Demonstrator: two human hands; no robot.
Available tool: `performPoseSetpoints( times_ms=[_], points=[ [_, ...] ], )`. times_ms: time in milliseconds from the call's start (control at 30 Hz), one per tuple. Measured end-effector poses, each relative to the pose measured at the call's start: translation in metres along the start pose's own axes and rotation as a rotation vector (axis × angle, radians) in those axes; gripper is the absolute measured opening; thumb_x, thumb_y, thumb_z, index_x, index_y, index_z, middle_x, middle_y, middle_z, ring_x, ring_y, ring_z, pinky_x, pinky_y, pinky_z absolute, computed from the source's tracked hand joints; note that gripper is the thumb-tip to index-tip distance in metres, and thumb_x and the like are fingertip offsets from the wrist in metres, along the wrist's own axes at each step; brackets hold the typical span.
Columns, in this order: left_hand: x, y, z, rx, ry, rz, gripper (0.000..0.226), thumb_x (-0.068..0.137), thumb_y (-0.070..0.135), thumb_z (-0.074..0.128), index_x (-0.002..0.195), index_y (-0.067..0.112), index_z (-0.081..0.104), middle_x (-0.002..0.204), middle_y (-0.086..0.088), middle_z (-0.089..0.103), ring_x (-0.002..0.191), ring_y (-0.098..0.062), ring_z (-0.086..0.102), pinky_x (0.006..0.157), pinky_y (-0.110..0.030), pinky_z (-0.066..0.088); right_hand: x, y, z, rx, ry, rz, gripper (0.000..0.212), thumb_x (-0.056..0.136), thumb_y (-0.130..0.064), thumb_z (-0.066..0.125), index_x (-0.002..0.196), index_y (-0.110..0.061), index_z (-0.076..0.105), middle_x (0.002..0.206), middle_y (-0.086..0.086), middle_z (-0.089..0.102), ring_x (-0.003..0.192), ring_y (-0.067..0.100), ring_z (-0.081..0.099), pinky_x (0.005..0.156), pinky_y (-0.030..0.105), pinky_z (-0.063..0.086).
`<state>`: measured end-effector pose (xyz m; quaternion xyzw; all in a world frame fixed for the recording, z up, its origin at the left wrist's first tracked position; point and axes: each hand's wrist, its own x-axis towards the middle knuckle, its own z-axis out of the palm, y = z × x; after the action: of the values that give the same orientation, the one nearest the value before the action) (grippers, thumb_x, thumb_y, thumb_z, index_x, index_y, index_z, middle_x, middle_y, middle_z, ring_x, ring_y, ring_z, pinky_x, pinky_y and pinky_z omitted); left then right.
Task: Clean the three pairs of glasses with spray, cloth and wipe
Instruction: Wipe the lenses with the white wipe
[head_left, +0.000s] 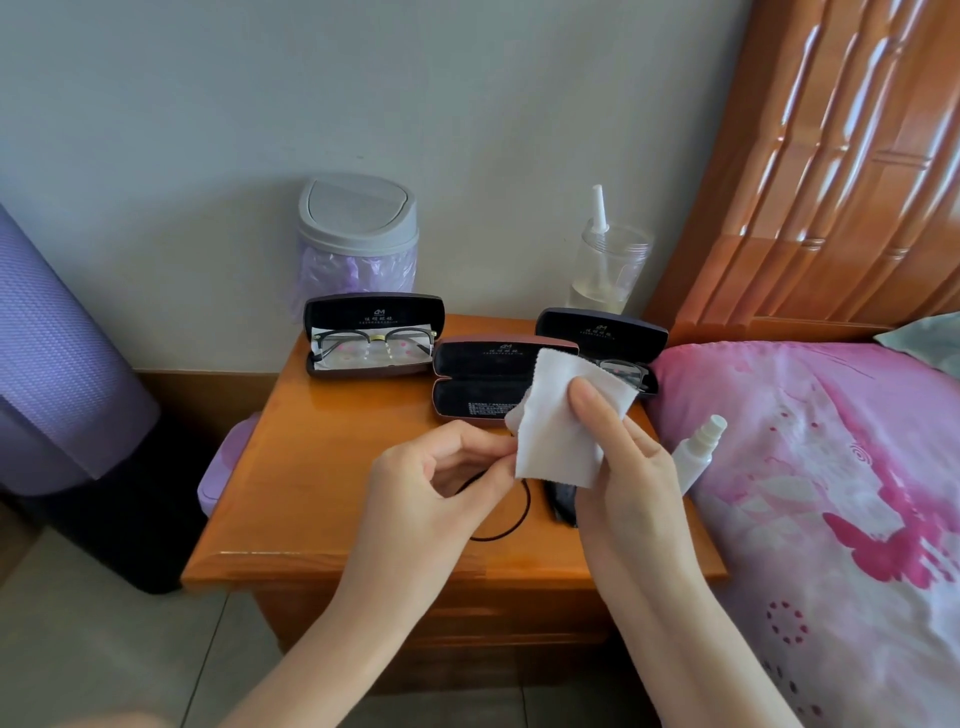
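Presently the wiping step is judged to be in hand. A white cloth (561, 431) is held up over the wooden surface (322, 467). It is clamped by the right hand (623, 467), with the thumb laid across its front and the fingers behind. The grip of the left hand (436, 483) is pinched together on the cloth's left edge; whether a frame is also caught there cannot be told.

The middle case (483, 384) lies open and empty, so its pair is presumed to be the one under the cloth. Only a dark piece (561, 501) is seen below the cloth, beside the right palm, and a thin dark loop (511, 519) below the left fingers. What either is cannot be told.

The other two pairs are seen in their open cases, one in the left case (374, 332) and one in the right case (602, 332), the latter partly hidden by the cloth. The spray bottle (698, 447) lies at the edge of the bed (831, 467), just beside the right hand.

For the step to be done well, the lens should be sandwiched in the cloth so that bare fingertips are kept off the glass. The frame should be steadied near the lens being worked rather than by a temple, light pressure should be used, and both faces should be wiped.
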<state>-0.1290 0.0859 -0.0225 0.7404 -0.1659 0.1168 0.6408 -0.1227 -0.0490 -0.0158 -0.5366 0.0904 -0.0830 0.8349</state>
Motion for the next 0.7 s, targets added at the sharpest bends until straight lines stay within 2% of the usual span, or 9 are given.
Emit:
performPoseSetpoints(
  times_ms=[100, 200, 333, 467, 633, 700],
  points=[
    [-0.001, -0.002, 0.002, -0.007, 0.025, 0.0, 0.013, 0.07, 0.031, 0.066, 0.082, 0.029, 0.07, 0.082, 0.02, 0.072, 0.079, 0.005, 0.067, 0.067, -0.005, 0.048, -0.002, 0.002, 0.002, 0.008, 0.014, -0.014, 0.034, 0.078, -0.031, 0.066, 0.093, -0.002, 0.073, 0.092, 0.012, 0.071, 0.092, 0.025, 0.067, 0.079, 0.032, 0.055],
    [-0.002, -0.005, 0.002, -0.008, 0.051, -0.003, 0.01, 0.075, 0.017, 0.072, 0.081, 0.025, 0.072, 0.079, 0.018, 0.073, 0.077, 0.002, 0.068, 0.066, -0.007, 0.049, -0.002, 0.004, 0.002, -0.086, -0.007, -0.047, 0.03, 0.078, -0.033, 0.072, 0.093, -0.007, 0.075, 0.091, 0.011, 0.072, 0.093, 0.027, 0.066, 0.084, 0.037, 0.052],
    [-0.002, -0.003, -0.001, -0.008, 0.065, 0.005, 0.017, 0.076, 0.009, 0.071, 0.079, 0.026, 0.071, 0.076, 0.02, 0.072, 0.075, 0.004, 0.068, 0.064, -0.005, 0.048, -0.006, 0.0, -0.002, -0.25, -0.06, -0.083, 0.032, 0.069, -0.033, 0.07, 0.091, -0.011, 0.074, 0.073, -0.005, 0.07, 0.072, 0.006, 0.064, 0.058, 0.016, 0.049],
    [-0.002, 0.0, -0.002, -0.025, 0.069, -0.021, 0.022, 0.077, 0.01, 0.07, 0.077, 0.032, 0.069, 0.072, 0.024, 0.071, 0.074, 0.005, 0.067, 0.06, -0.004, 0.047, -0.008, 0.0, -0.009, -0.417, -0.136, -0.074, 0.034, 0.064, -0.034, 0.071, 0.092, -0.014, 0.073, 0.073, -0.011, 0.07, 0.071, 0.003, 0.064, 0.057, 0.013, 0.049],
    [-0.001, 0.001, -0.002, -0.071, 0.08, -0.051, 0.015, 0.072, 0.019, 0.069, 0.079, 0.033, 0.069, 0.075, 0.025, 0.071, 0.078, 0.005, 0.067, 0.063, -0.005, 0.048, -0.005, -0.009, -0.017, -0.452, -0.228, -0.062, 0.029, 0.067, -0.026, 0.073, 0.092, -0.013, 0.074, 0.079, 0.0, 0.074, 0.07, 0.008, 0.067, 0.056, 0.015, 0.049],
    [-0.001, 0.0, -0.002, -0.055, 0.084, -0.044, 0.019, 0.075, 0.013, 0.071, 0.079, 0.032, 0.07, 0.076, 0.023, 0.072, 0.078, 0.004, 0.067, 0.064, -0.006, 0.049, -0.003, -0.013, -0.021, -0.473, -0.233, -0.061, 0.025, 0.066, -0.025, 0.073, 0.089, -0.015, 0.075, 0.077, 0.001, 0.074, 0.07, 0.009, 0.068, 0.055, 0.016, 0.049]
  ],
)
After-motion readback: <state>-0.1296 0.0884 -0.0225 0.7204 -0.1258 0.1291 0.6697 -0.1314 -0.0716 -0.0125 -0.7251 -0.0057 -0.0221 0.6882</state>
